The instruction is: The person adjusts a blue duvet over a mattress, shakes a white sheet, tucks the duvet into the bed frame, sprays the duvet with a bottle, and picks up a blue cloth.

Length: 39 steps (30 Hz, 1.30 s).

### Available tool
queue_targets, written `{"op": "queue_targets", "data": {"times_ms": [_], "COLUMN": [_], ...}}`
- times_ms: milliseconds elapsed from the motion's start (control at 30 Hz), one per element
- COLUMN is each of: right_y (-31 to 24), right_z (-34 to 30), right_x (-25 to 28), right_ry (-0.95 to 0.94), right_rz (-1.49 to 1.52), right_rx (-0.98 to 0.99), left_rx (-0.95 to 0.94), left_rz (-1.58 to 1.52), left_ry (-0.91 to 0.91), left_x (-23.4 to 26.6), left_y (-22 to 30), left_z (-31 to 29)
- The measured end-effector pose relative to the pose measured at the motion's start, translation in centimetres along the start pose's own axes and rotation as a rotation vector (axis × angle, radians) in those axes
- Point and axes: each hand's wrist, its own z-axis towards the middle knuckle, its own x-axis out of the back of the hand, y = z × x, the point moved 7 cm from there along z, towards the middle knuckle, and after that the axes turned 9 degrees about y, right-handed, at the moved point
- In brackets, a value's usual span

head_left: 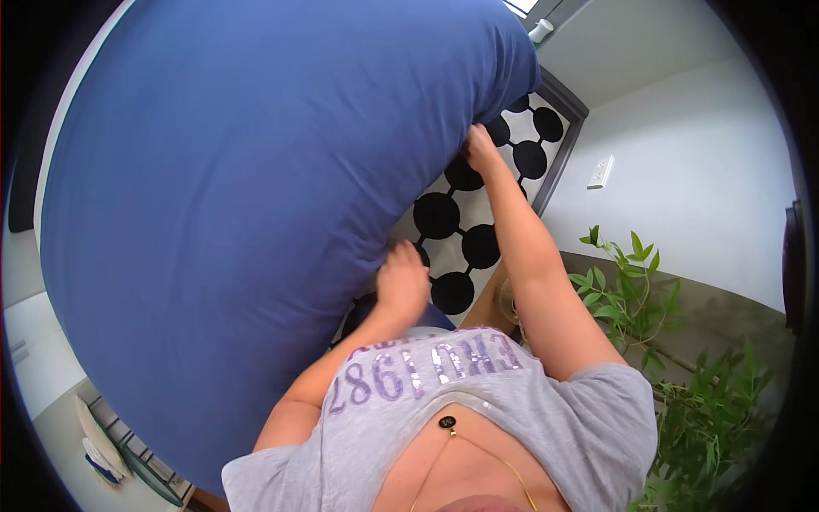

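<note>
A blue fitted sheet (230, 188) covers a mattress that fills the left and the top of the head view. Its edge curves down in front of me, with gathers and folds along the side. Up toward the far corner, my right hand (480, 145) grips the lower edge of the sheet, its fingertips hidden in the fabric. My left hand (403, 275) is lower along the same side, touching the sheet's edge. Slight blur and the cloth hide what its fingers do.
Beneath the bed's side lies a white rug with black circles (437, 215). A white wall with an outlet (600, 171) stands at the right. Green leafy plant branches (631, 273) reach in beside my right arm. A small white object (541, 32) sits by the window.
</note>
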Motion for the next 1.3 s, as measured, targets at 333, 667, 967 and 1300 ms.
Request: {"op": "queue_targets", "data": {"times_ms": [333, 667, 967, 1300], "right_y": [-2.4, -5.9, -2.6, -5.0], "right_z": [2.3, 2.0, -5.0, -0.5], "right_x": [-0.9, -1.3, -3.9, -5.9], "right_ry": [0.648, 0.816, 0.217, 0.249], "right_rz": [-0.554, -0.643, -1.045, -1.567], "right_rx": [0.707, 0.658, 1.360, 1.171], "left_rx": [0.036, -0.063, -0.084, -0.067], "left_rz": [-0.071, 0.239, -0.055, -0.244], "left_ry": [0.115, 0.104, 0.267, 0.353], "left_x": [-2.7, -4.6, -2.9, -5.1], "left_y": [-2.4, -2.6, 1.4, 1.1], "left_z": [5.8, 10.2, 11.1, 16.2]}}
